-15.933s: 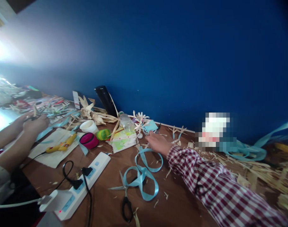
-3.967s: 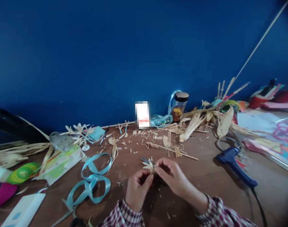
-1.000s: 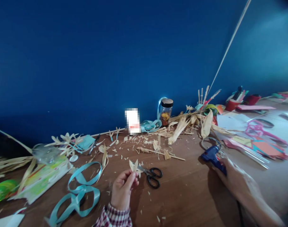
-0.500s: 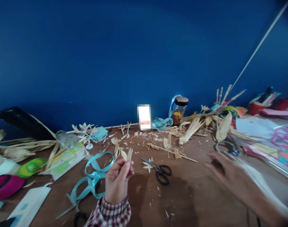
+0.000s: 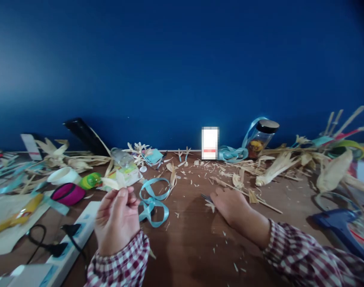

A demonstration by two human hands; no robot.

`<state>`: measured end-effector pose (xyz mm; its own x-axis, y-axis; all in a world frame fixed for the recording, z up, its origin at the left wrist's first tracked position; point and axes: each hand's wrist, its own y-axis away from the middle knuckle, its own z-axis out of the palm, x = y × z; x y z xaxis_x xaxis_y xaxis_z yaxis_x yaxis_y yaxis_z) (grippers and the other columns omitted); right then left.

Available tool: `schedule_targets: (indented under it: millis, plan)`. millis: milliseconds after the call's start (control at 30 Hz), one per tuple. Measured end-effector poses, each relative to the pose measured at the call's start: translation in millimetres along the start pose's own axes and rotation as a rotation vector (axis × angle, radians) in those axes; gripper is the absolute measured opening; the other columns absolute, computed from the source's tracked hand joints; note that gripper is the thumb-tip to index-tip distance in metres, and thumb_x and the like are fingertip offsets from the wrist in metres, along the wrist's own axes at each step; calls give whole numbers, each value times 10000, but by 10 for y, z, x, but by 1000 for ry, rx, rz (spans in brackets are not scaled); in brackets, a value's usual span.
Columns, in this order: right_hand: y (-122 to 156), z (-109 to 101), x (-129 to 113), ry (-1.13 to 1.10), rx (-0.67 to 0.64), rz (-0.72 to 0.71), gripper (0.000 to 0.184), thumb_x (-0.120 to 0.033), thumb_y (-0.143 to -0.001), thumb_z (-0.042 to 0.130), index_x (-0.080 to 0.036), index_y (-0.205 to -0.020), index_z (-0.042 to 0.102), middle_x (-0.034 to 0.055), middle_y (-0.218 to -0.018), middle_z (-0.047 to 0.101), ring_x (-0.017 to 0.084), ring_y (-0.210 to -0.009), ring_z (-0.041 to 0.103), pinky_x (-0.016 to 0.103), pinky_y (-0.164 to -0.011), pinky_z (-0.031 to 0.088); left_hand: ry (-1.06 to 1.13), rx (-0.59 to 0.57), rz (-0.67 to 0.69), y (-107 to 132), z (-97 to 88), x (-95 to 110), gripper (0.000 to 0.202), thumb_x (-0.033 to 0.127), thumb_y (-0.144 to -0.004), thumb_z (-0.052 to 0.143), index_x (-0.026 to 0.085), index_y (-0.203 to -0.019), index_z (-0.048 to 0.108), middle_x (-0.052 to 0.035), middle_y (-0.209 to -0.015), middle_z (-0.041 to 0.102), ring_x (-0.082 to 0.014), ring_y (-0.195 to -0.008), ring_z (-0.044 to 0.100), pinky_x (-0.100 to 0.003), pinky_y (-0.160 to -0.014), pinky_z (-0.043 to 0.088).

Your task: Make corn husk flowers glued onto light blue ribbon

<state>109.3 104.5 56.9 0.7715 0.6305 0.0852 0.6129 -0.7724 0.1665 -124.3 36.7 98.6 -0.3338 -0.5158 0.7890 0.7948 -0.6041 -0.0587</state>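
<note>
My left hand is raised at the left, thumb and fingers pinched on a pale husk petal piece whose tips stick up above them. My right hand lies low over a pair of scissors, its fingers curled down around them. Only the grey blades show past the fingers; the handles are hidden beneath my palm. A small star of husk strips lies by the blades. Between my hands a light blue ribbon lies in loops.
A blue glue gun lies at the right. A lidded jar leans at the back beside coiled ribbon. Dried husks and scraps cover the back. A power strip with black plugs lies lower left, near a magenta pouch.
My right hand has come from the right, near the glue gun, onto the scissors. The left hand still pinches the husk piece. The view has swung left.
</note>
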Motion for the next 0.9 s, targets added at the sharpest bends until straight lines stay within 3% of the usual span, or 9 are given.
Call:
schedule_targets:
  millis: [100, 233, 367, 533, 733, 900]
  plan:
    - [-215, -112, -199, -43, 127, -142, 142, -88, -806, 497, -138, -902, 590, 114, -878, 630, 228, -782, 599, 307, -611, 446, 3, 40, 64, -3, -110, 181, 231, 122, -547, 780, 179, -727, 648, -3, -655, 686, -93, -540, 536, -196, -461, 446]
    - [-633, -149, -643, -101, 236, -318, 169, -94, -845, 466, -160, -978, 546, 96, -997, 608, 195, -771, 581, 281, -572, 445, -3, 60, 58, 5, -209, 224, 225, 139, -545, 787, 178, -719, 650, -7, -664, 688, -91, -532, 525, -195, -453, 432]
    - [-975, -64, -840, -115, 211, -377, 180, -121, -888, 441, -167, -1013, 563, 89, -1026, 616, 203, -861, 589, 273, -600, 459, -28, 79, 26, -28, -302, 207, 243, 162, -524, 803, 186, -710, 650, 0, -648, 684, -87, -525, 523, -188, -454, 420]
    - [-1025, -42, -634, -98, 163, -368, 163, -107, -858, 485, -160, -906, 631, 78, -864, 664, 191, -788, 619, 269, -626, 459, -59, 94, 25, -98, -474, 231, 269, 192, -497, 819, 188, -711, 656, 0, -659, 691, -82, -523, 520, -187, -459, 418]
    - [-994, -173, -286, -30, 137, -144, 202, -19, -832, 464, -101, -818, 649, 112, -756, 663, 218, -736, 638, 299, -622, 464, -39, 160, 9, -148, -597, 218, 342, 206, -402, 853, 193, -684, 660, -5, -621, 696, -88, -501, 518, -177, -436, 422]
    - [-1014, -315, -221, -19, 154, -65, 164, -14, -828, 474, -73, -877, 619, 140, -836, 641, 223, -736, 634, 300, -584, 468, -53, 171, 14, -172, -622, 200, 330, 202, -409, 849, 186, -675, 655, -5, -610, 697, -84, -485, 518, -173, -426, 422]
